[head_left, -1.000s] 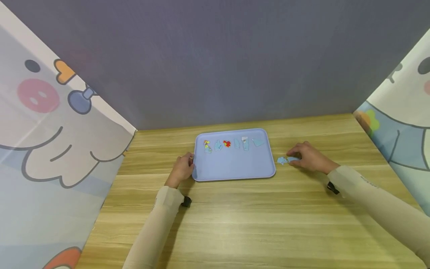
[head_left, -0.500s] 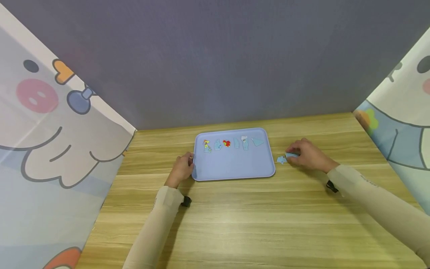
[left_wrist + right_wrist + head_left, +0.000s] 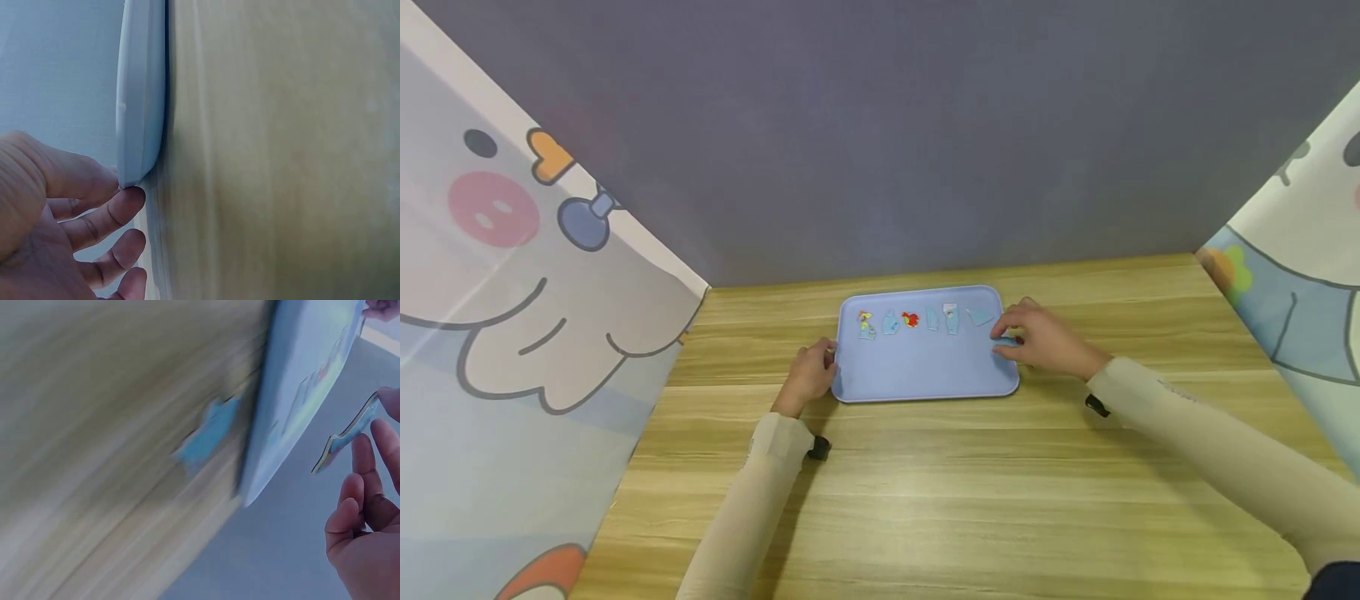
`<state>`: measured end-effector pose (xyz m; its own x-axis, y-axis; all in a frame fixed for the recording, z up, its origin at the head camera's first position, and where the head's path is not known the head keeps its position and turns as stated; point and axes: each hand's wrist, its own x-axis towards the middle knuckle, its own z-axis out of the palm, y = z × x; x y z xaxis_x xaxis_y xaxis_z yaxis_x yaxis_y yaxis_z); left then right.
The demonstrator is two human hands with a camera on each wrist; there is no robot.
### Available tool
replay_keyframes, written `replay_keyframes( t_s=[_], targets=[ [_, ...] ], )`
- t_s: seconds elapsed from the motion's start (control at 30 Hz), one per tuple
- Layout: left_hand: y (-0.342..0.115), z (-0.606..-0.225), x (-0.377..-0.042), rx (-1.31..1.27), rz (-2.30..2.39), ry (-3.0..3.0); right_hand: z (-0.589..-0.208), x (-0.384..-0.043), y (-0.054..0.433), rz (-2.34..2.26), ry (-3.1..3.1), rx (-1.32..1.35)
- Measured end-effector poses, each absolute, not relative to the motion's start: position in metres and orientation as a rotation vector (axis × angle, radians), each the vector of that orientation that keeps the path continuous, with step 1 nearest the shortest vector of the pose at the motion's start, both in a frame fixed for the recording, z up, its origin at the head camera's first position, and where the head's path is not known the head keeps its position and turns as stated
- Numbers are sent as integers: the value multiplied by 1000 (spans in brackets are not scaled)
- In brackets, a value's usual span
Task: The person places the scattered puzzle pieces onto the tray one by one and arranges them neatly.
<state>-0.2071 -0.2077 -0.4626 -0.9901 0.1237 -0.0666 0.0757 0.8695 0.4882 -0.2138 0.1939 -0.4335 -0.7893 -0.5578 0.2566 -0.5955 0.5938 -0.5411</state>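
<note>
My left hand (image 3: 810, 372) pinches the left edge of a pale blue tray (image 3: 917, 371) between thumb and fingers; the left wrist view shows the fingertips at the rim (image 3: 134, 150). Over the tray's right edge, my right hand (image 3: 1041, 337) holds a light blue jigsaw puzzle piece (image 3: 350, 431) by its edges, tilted and clear of the tray. Another light blue puzzle piece (image 3: 211, 431) lies on the table beside the tray, hidden behind the right hand in the head view. Along the far half of the tray, several pieces sit in a row, among them a red one (image 3: 911, 319).
The tray stands on a wood-grain table (image 3: 970, 492), near its back edge. A plain grey wall (image 3: 940, 150) rises behind. Panels with cartoon animals (image 3: 482, 292) flank the table on both sides.
The right hand has lifted a puzzle piece off the table and carried it left to the tray's right edge. The left hand stays at the tray's left edge.
</note>
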Motion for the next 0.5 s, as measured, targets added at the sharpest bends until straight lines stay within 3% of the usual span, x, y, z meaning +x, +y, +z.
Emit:
replay_keyframes(
  t_s=[0.5],
  targets=[
    [-207, -460, -207, 118, 760, 2923, -432, -236, 109, 1077, -2743, 1128]
  ],
)
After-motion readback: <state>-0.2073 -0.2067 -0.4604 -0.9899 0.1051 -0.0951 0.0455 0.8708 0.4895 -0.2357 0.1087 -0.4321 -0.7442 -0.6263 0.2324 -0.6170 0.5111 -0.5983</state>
